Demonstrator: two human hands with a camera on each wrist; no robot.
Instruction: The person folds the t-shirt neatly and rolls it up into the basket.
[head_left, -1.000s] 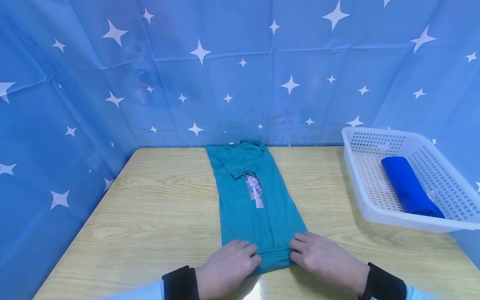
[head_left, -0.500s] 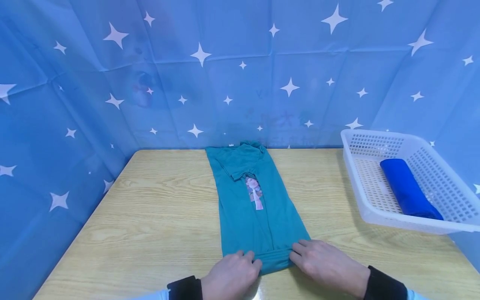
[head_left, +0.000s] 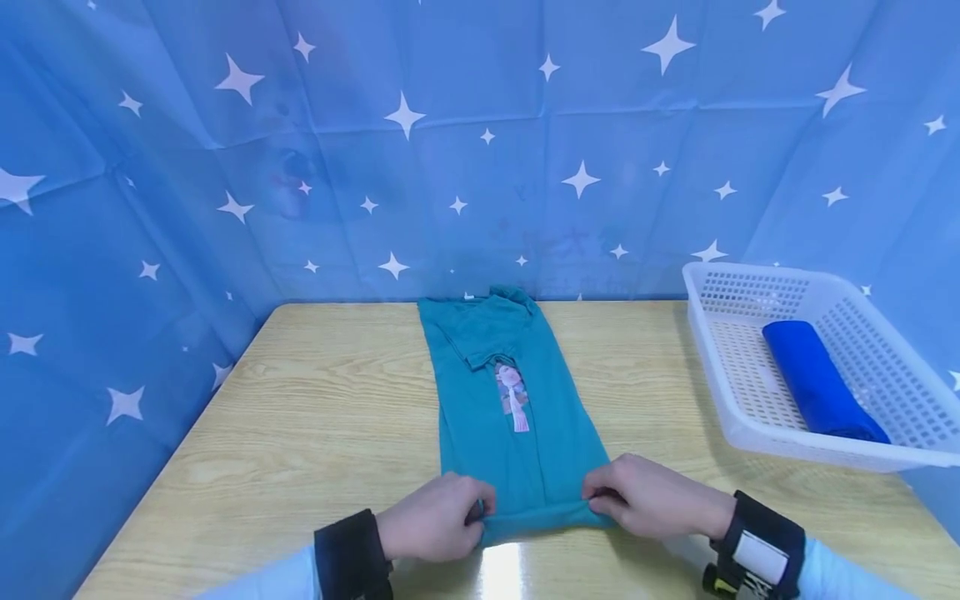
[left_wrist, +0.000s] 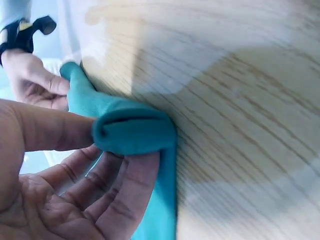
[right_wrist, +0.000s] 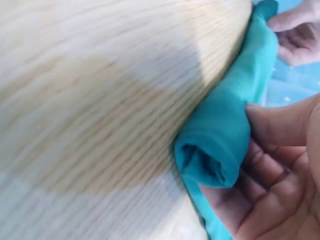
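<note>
A teal T-shirt (head_left: 480,433), narrowed to a long strip with a sleeve folded inward and a printed picture showing, lies on the wooden table. Its near end is rolled up. At the roll's left end, my left hand (head_left: 438,517) pinches the rolled cloth between thumb and fingers. My right hand (head_left: 652,498) grips the right end the same way. Seen in the left wrist view, the roll (left_wrist: 132,131) shows a flattened spiral end with the fingers beneath it. The right wrist view shows the other end of the roll (right_wrist: 215,145) as a hollow coil.
A white plastic basket (head_left: 757,429) stands at the table's right side, with a rolled blue cloth (head_left: 821,383) inside. Behind the wooden table (head_left: 322,400) hangs a blue curtain (head_left: 480,167) with white stars. The shirt's far end reaches the table's back edge.
Both hands have turned from lying over the roll to pinching its ends with thumbs toward the body. The near edge of the shirt is rolled slightly further away from me.
</note>
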